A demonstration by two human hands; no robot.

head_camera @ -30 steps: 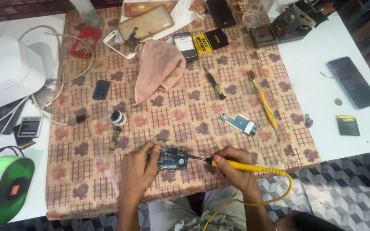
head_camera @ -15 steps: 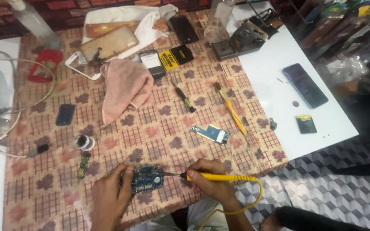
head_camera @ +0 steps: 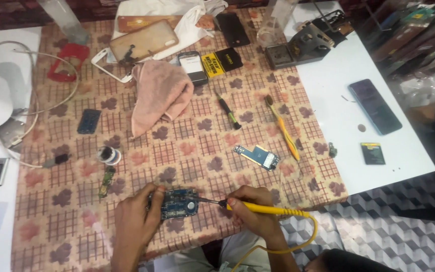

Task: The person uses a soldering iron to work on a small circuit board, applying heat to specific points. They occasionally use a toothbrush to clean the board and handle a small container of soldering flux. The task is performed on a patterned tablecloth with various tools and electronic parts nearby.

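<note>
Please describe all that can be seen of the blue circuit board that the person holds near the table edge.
The blue circuit board is a small, roughly rectangular board, dark blue, with tiny metal parts and one round silver piece near its right end. It lies flat on the patterned tablecloth, close to the near edge. The left hand grips its left end with the fingers. The dark tip of the yellow soldering iron, held in the right hand, meets its right side. Finer details are too small to tell.

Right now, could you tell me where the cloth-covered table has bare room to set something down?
Open cloth lies between the pink towel, the small blue board and the circuit board; also the front left corner below the solder spool. The far edge around the phones is crowded.
</note>
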